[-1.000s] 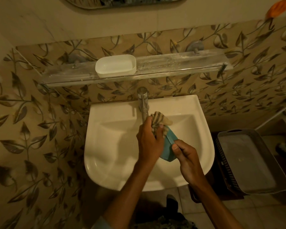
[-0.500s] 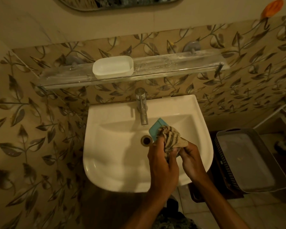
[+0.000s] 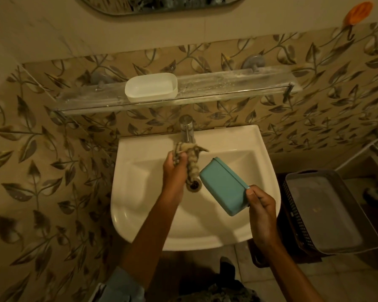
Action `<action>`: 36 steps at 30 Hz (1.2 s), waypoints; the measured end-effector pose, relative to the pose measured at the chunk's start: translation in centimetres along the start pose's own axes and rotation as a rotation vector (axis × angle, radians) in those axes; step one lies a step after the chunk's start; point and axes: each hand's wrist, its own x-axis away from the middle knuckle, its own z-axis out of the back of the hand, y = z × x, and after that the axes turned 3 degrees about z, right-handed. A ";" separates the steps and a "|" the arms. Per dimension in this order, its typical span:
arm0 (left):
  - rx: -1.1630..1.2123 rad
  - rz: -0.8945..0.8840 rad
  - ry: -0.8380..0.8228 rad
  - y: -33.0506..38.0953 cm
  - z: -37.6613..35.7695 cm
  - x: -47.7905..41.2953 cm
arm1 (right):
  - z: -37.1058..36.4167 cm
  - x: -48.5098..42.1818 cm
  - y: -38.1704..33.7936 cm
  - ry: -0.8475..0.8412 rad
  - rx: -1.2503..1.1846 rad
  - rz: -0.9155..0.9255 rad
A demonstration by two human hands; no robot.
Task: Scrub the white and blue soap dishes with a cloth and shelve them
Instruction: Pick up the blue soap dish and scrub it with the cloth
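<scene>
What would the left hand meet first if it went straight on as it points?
Likely the tap: the left hand, gripping the cloth, points toward its spout, with the cloth's top just below it. Depth is unclear.

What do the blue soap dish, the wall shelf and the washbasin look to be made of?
The blue soap dish looks like plastic: smooth, matte, with evenly moulded rounded corners. The wall shelf is probably glass or clear acrylic, as the tiles show through it; whitish residue dulls it. The washbasin seems glazed ceramic: white, glossy, with soft highlights on its rim.
</scene>
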 end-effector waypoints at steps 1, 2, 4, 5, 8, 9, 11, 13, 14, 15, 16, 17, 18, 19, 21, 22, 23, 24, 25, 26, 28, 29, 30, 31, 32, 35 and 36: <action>0.099 0.047 0.007 -0.2 0.7 -0.2 | 0.2 0.0 -0.3 0.029 -0.001 0.000; 0.175 0.091 0.017 -0.5 1.3 -0.1 | 0.3 -0.1 -0.6 0.062 0.005 -0.001; 0.290 0.186 0.027 -1.7 2.2 0.4 | 0.4 -0.3 -0.9 0.129 0.001 -0.022; 0.343 0.243 0.007 -2.5 2.4 1.0 | 0.4 -0.4 -1.0 0.153 -0.029 -0.046; 0.502 0.425 -0.089 -4.1 1.7 3.3 | 0.2 -0.4 -1.2 0.144 -0.201 -0.111; 0.540 0.491 -0.108 -4.3 1.2 4.0 | 0.2 -0.3 -1.1 0.127 -0.231 -0.117; 0.604 0.601 -0.143 -4.6 0.5 5.1 | 0.3 -0.1 -0.8 0.090 -0.225 -0.111; 0.650 0.648 -0.193 -4.4 0.1 5.8 | 0.8 0.0 -0.4 0.013 -0.111 -0.091; 0.666 0.630 -0.203 -4.2 0.0 5.9 | 1.3 0.0 -0.2 -0.049 -0.054 -0.084; 0.673 0.591 -0.195 -4.0 0.1 5.9 | 1.8 0.0 -0.2 -0.116 -0.017 -0.088; 0.668 0.548 -0.181 -3.7 0.3 5.9 | 2.4 -0.1 0.0 -0.172 0.012 -0.097; 0.644 0.507 -0.170 -3.4 0.5 5.7 | 2.8 -0.2 0.0 -0.217 0.044 -0.101; 0.606 0.463 -0.162 -3.1 0.7 5.7 | 3.1 -0.4 0.1 -0.243 0.087 -0.101; 0.559 0.416 -0.154 -2.9 0.8 5.7 | 3.1 -0.6 0.1 -0.252 0.118 -0.107; 0.443 0.320 -0.137 -2.8 0.9 6.2 | 2.4 -1.0 0.0 -0.213 0.106 -0.125; 0.388 0.278 -0.130 -2.9 0.8 6.5 | 1.9 -1.2 -0.2 -0.153 0.060 -0.139; 0.345 0.242 -0.126 -3.0 0.7 6.8 | 1.3 -1.4 -0.3 -0.069 -0.005 -0.156; 0.307 0.208 -0.127 -3.1 0.6 7.1 | 0.8 -1.6 -0.3 0.040 -0.076 -0.182; 0.271 0.172 -0.132 -3.1 0.5 7.4 | 0.4 -1.8 -0.2 0.158 -0.136 -0.231; 0.237 0.136 -0.135 -3.2 0.3 7.7 | 0.1 -2.1 -0.1 0.272 -0.174 -0.293; 0.175 0.067 -0.115 -3.0 -0.1 8.0 | -0.2 -2.9 0.0 0.430 -0.130 -0.386; 0.138 0.034 -0.086 -2.9 -0.3 8.2 | -0.3 -3.4 0.0 0.469 -0.054 -0.404; 0.099 -0.001 -0.049 -2.6 -0.5 8.3 | -0.3 -3.8 0.1 0.493 0.011 -0.404; 0.059 -0.037 -0.003 -2.3 -0.7 8.3 | -0.4 -4.1 0.0 0.506 0.051 -0.390; 0.021 -0.077 0.045 -1.9 -0.8 8.3 | -0.5 -4.4 0.0 0.511 0.069 -0.373; -0.084 -0.234 0.139 -0.5 -0.9 8.1 | -0.9 -4.9 -0.1 0.520 0.066 -0.339; -0.101 -0.279 0.151 -0.1 -0.9 8.0 | -1.0 -5.0 -0.1 0.526 0.064 -0.334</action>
